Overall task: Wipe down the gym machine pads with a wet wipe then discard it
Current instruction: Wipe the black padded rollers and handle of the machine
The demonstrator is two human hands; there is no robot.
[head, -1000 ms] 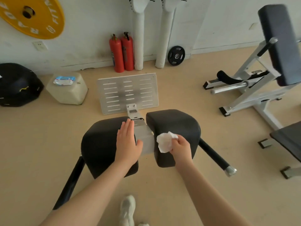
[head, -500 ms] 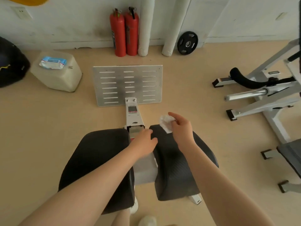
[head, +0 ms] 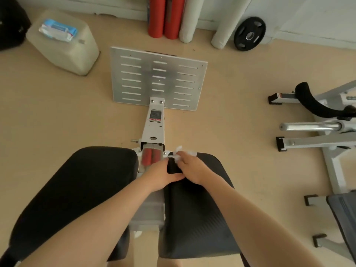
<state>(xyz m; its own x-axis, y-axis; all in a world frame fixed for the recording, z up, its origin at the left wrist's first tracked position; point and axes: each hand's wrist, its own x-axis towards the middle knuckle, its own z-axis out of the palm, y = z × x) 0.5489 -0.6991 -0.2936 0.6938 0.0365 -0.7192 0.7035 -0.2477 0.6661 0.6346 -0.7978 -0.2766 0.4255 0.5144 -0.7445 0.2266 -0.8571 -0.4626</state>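
Now our right hand point(head: 192, 171) pinched the wet wipe point(head: 178, 154) at the far left corner of the right pad point(head: 198, 212); our left hand point(head: 160, 175), fingers curled, rested beside it, gripping nothing we could see.

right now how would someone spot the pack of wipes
Look to the far left, near the wall, for the pale jug lying on the floor beside the slotted footplate. The wipes pack lies on top of it, the only blue and white thing around.

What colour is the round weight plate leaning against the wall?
Black, with a silvery centre hub; the weight plate shows in the head view.
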